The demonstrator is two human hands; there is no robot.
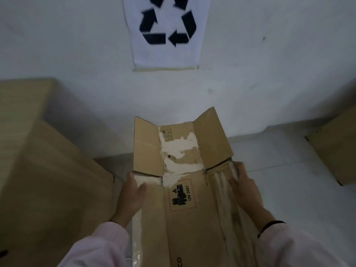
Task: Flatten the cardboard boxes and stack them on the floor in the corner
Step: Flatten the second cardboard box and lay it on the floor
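A flattened brown cardboard box (185, 218) with a "UN 3481" battery label and torn white patches is held out in front of me, over the floor by the wall. Its two far end flaps stand up and apart. My left hand (133, 197) grips the box's left edge, thumb on top. On the right edge, my right hand (245, 187) holds it the same way, fingers curled around the side. Both wrists come out of pale pink sleeves.
A large cardboard box (44, 189) stands close on the left, with another one (21, 101) behind it. Another cardboard box (335, 151) sits at the right. A white wall (250, 74) with a recycling-symbol poster (165, 29) is ahead. Light tiled floor (269, 157) shows between the boxes.
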